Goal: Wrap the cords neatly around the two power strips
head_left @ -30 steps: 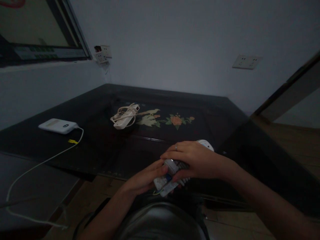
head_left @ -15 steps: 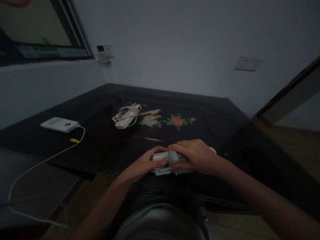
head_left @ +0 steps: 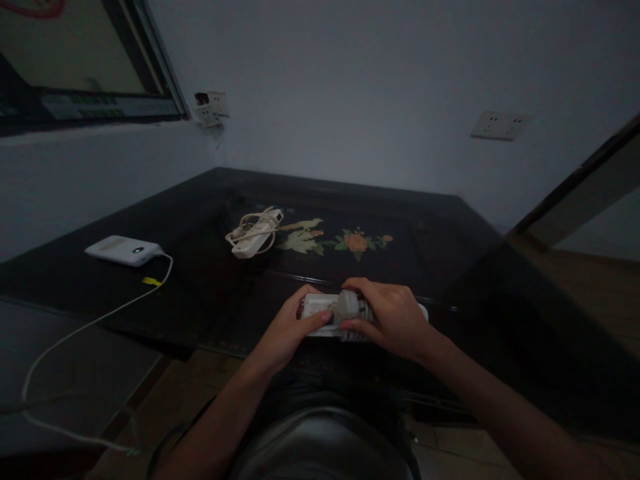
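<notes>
Just in front of me, my left hand [head_left: 286,331] grasps the near-left end of a white power strip [head_left: 313,305], its thumb lying on top, while my right hand [head_left: 395,318] curls over the other part, fingers and thumb about a grey plug [head_left: 345,305] and the ribbed-looking turns of cord [head_left: 356,333] wound round it. A white end peeks out past my right hand. The strip is over the near side of the dark worktop [head_left: 200,293]; I cannot tell whether it touches. Beyond my hands, a painted flower [head_left: 356,242] decorates the surface, and beyond my left hand lies a second strip [head_left: 253,239] wrapped in its cord. Farther left of my hands sits a white device [head_left: 123,250] with a cable [head_left: 75,332] trailing off the worktop's edge.
</notes>
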A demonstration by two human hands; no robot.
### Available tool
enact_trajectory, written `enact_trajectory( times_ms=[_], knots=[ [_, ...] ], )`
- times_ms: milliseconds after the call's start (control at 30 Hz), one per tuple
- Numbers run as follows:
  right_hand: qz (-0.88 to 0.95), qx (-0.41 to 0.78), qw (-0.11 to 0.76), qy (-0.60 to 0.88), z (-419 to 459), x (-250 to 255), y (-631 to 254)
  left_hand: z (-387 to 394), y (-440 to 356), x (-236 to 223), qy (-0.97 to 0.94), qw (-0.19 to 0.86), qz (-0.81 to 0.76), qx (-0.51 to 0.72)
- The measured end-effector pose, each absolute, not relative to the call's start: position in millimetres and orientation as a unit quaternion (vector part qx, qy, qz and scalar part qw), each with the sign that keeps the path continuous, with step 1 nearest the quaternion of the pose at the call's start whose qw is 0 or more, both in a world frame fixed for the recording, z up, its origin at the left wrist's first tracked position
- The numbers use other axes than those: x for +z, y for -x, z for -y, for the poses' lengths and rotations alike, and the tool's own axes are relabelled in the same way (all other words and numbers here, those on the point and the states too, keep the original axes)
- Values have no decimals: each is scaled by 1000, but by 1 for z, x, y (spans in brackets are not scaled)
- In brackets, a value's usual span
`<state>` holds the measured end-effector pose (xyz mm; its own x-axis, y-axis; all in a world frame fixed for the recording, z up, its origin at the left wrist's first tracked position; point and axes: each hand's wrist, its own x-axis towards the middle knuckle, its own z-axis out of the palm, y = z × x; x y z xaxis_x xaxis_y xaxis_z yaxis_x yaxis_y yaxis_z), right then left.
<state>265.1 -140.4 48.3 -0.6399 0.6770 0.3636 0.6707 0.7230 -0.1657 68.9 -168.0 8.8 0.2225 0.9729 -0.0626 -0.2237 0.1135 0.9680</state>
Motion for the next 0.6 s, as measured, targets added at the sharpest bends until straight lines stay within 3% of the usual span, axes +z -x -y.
enact_trajectory(
  times_ms=[600],
  knots=[
    [897,76,230,370,136,44,-264,169,-65,6,-532,567,-424,464]
  ],
)
